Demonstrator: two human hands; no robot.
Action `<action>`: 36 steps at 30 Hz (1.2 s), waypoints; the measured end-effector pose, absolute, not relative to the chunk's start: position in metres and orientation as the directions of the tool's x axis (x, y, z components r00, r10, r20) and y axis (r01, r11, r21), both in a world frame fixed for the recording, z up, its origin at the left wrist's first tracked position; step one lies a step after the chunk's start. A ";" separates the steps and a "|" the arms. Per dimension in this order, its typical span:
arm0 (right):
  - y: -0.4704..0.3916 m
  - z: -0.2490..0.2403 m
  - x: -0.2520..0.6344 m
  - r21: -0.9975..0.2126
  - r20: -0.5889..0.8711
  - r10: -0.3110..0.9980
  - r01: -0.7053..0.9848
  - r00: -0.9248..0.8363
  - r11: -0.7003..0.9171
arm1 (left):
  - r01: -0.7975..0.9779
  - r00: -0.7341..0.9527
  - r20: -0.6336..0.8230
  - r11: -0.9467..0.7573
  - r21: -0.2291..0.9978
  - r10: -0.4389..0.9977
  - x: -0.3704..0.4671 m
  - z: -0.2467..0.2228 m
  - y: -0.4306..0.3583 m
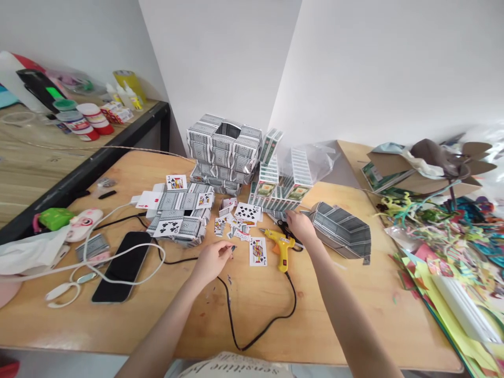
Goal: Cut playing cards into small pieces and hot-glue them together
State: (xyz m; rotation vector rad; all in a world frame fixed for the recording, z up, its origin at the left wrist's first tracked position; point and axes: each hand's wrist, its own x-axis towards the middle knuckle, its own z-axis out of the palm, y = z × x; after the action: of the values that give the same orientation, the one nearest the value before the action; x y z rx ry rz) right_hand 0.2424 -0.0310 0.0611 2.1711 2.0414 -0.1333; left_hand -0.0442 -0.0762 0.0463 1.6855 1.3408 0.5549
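My left hand is closed in a pinch above the table, a small dark bit at its fingertips that is too small to name. My right hand reaches over black scissors, its fingers bent together beside grey-patterned cards; what they grip is hidden. Between the hands lie a yellow glue gun and a jack of spades card. Cut card pieces and a ten of spades are just behind. A folded-card structure rests right of my right hand.
At the back stands a tall card-built block beside stacked card boxes. A lower card assembly, a phone and a white cable lie left. The glue gun's black cord loops in front. Craft scraps cover the right.
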 end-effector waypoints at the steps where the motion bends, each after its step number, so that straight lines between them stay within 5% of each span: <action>1: -0.032 0.061 0.243 0.058 -0.173 0.983 0.997 0.058 -0.049 | 0.547 0.311 -0.152 -0.046 0.836 0.938 -0.044 0.045 -0.075; 6: -0.032 0.059 0.247 0.095 -0.208 0.977 0.995 0.054 -0.035 | 0.605 0.285 -0.011 -0.171 0.778 0.958 -0.044 0.042 -0.069; 14: -0.028 0.069 0.245 0.109 -0.186 0.982 0.994 0.033 -0.013 | 0.610 0.301 0.015 -0.205 0.765 0.953 -0.046 0.040 -0.072; 17: -0.043 0.084 0.250 -0.036 0.008 0.999 0.998 0.048 -0.047 | 0.601 0.307 0.044 -0.229 0.766 0.951 -0.045 0.034 -0.072; 20: -0.067 0.099 0.269 -0.235 0.392 0.912 0.971 0.122 -0.029 | 0.621 0.314 0.093 -0.278 0.733 0.945 -0.042 0.027 -0.069; 24: -0.090 0.112 0.306 -0.217 0.647 0.715 0.963 0.264 -0.159 | 0.662 0.354 0.158 -0.366 0.654 0.922 -0.031 0.025 -0.058; 27: -0.099 0.114 0.317 -0.248 0.598 0.727 0.941 0.337 -0.232 | 0.678 0.372 0.186 -0.403 0.615 0.909 -0.023 0.031 -0.050; 31: -0.117 0.104 0.287 -0.435 0.446 0.689 0.811 0.571 -0.392 | 0.805 0.261 0.229 -0.342 0.486 0.938 -0.020 0.050 -0.039; 36: -0.133 0.068 0.220 -0.511 -0.200 0.871 0.711 0.448 -0.483 | 0.919 0.260 0.165 -0.296 0.261 0.951 -0.015 0.073 -0.009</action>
State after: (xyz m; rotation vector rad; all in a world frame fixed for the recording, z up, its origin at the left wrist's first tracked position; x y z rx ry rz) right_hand 0.2199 -0.1330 0.0679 2.9624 1.6931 -0.7946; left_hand -0.0154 -0.0094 0.0729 2.4026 1.7916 0.4428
